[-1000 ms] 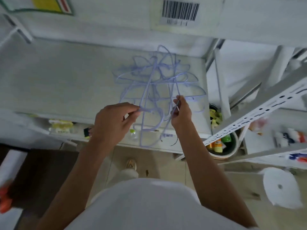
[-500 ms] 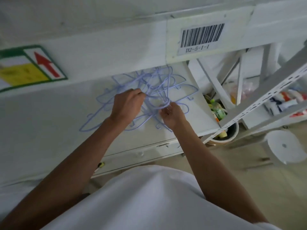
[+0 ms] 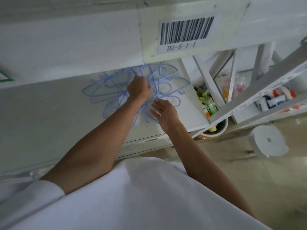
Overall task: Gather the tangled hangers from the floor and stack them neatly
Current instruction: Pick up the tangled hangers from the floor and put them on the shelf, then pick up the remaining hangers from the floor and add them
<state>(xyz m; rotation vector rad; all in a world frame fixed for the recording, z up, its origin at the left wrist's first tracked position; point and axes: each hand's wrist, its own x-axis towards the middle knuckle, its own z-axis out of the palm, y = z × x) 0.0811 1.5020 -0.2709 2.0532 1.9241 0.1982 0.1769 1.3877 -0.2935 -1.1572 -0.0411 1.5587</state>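
Your left hand (image 3: pixel 138 90) gripped the tangled lilac hangers (image 3: pixel 106 90) at the shelf's (image 3: pixel 41 113) back right corner, while your right hand (image 3: pixel 163 112), fingers spread and empty, hovered just nearer.

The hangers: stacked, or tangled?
Tangled. The hangers lie crisscrossed on the shelf; the left hand grips some, the right hand is open.

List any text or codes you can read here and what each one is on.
"D2-5-1-1": under the barcode on the white label stuck to the shelf beam.
Bottle labels in the bin: too blurred to read.
Packages on the right rack: print unreadable.
Green-edged sign at left: cut off, unreadable.
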